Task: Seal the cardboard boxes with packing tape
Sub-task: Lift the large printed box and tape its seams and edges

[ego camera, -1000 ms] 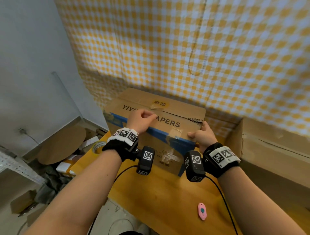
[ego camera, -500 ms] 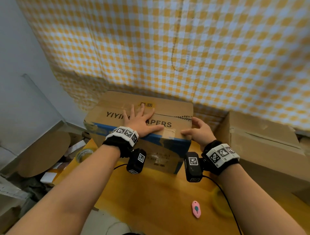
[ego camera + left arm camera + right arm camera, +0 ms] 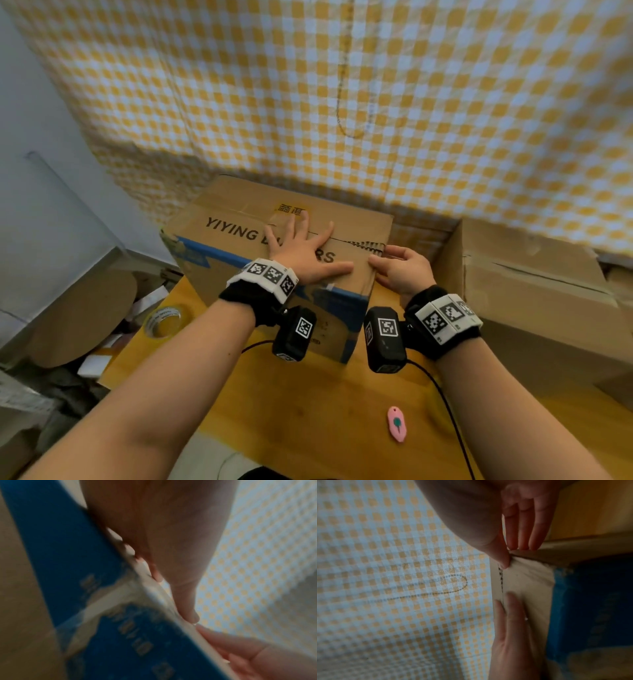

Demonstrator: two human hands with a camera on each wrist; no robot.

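A cardboard box (image 3: pixel 236 219) with a blue band and black lettering stands on the yellow table (image 3: pixel 308 394). My left hand (image 3: pixel 301 250) lies flat on its top, fingers spread across the centre seam, thumb pointing right. My right hand (image 3: pixel 394 267) is at the box's right end, thumb on the top edge by the exposed corrugation, fingers straight against the side. The right wrist view shows the right hand's thumb (image 3: pixel 503 562) pressing the top and the left hand (image 3: pixel 510 628) flat beside it. In the blurred left wrist view the left thumb (image 3: pixel 185 601) lies along the box's upper edge. A tape roll (image 3: pixel 164 322) lies at the table's left edge.
A second cardboard box (image 3: pixel 531 291) stands close on the right. A small pink cutter (image 3: pixel 396 425) lies on the table near me. A yellow checked curtain (image 3: pixel 342 102) hangs right behind the boxes. Cardboard scraps and clutter (image 3: pixel 68 325) fill the floor on the left.
My left hand has gone from curled on the box top to flat with fingers spread and has slid farther across. My right thumb has come up onto the right top edge.
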